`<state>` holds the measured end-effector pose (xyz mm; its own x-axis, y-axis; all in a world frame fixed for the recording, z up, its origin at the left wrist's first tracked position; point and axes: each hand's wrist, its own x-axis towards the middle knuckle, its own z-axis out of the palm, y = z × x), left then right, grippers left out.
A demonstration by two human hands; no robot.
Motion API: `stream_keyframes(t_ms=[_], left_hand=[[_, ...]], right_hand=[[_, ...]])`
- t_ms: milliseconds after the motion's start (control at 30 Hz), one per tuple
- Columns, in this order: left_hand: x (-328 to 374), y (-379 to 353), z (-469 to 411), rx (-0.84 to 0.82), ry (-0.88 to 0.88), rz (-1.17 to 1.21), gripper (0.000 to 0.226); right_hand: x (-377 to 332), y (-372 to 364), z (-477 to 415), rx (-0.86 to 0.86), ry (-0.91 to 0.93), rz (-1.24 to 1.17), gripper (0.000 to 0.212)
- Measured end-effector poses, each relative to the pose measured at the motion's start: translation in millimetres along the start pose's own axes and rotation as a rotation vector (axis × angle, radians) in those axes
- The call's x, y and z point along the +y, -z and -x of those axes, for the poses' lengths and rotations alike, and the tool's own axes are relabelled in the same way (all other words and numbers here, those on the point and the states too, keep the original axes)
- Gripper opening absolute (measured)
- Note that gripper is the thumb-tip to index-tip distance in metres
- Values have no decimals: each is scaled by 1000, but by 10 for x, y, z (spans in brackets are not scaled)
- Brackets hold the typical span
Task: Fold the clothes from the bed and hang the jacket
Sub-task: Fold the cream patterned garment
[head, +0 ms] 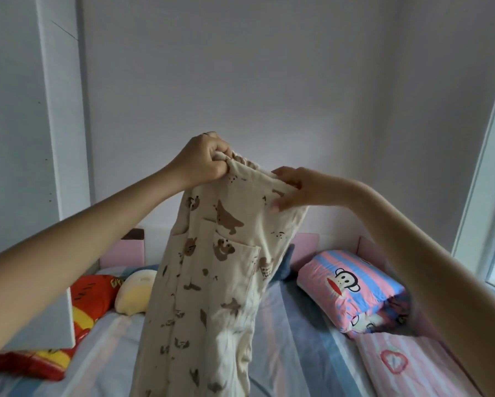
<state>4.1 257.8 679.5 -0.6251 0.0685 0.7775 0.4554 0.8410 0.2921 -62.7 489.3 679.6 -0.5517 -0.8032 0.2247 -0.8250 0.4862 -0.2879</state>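
Beige printed trousers (212, 267) held up over the bed (297, 353).
Left hand (204, 160) fists the waistband; right hand (293, 188) pinches it. Legs hang down, lower end out of frame.

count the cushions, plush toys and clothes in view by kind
cushions: 2, the monkey pillow and the red cushion
plush toys: 2, the cream plush and the blue plush
clothes: 1, the beige trousers
total: 5

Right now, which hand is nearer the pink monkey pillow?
Right. The right hand pinches the pants at the waistband, above and left of the pillow. The left hand grips the waistband's other end, farther left.
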Motion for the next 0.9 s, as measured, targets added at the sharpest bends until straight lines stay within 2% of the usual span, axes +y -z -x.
stream_keyframes(t_ms=[100,200,267,300,333,400,500,567,634,767,800,900], left_hand=[[-103,98,15,33,38,-59,18],[-218,224,31,69,53,-128,16],[-297,362,32,-2,95,-114,14],[-319,425,43,-78,127,-114,21],[-332,467,52,-148,163,-125,27],[-369,498,90,-192,227,-132,22],[-463,501,173,-63,258,-56,16],[-507,486,222,-16,260,-31,16],[-543,485,239,-33,225,-93,15],[-646,600,223,-20,89,-327,12],[-651,629,199,-39,51,-443,9],[-637,628,135,-178,4,-699,9]], right_hand=[[20,-70,-93,21,-51,152,28],[56,12,-149,218,22,121,20],[70,55,-217,296,94,60,21],[58,46,-260,296,116,80,24],[45,42,-302,275,125,114,27],[-21,35,-360,195,112,127,27],[-150,-8,-376,11,99,57,22],[-159,-67,-416,-46,85,67,19],[-147,-68,-466,33,88,111,18],[-117,-68,-581,407,161,267,31],[-108,-87,-622,452,169,304,32],[-100,-91,-733,442,131,396,30]])
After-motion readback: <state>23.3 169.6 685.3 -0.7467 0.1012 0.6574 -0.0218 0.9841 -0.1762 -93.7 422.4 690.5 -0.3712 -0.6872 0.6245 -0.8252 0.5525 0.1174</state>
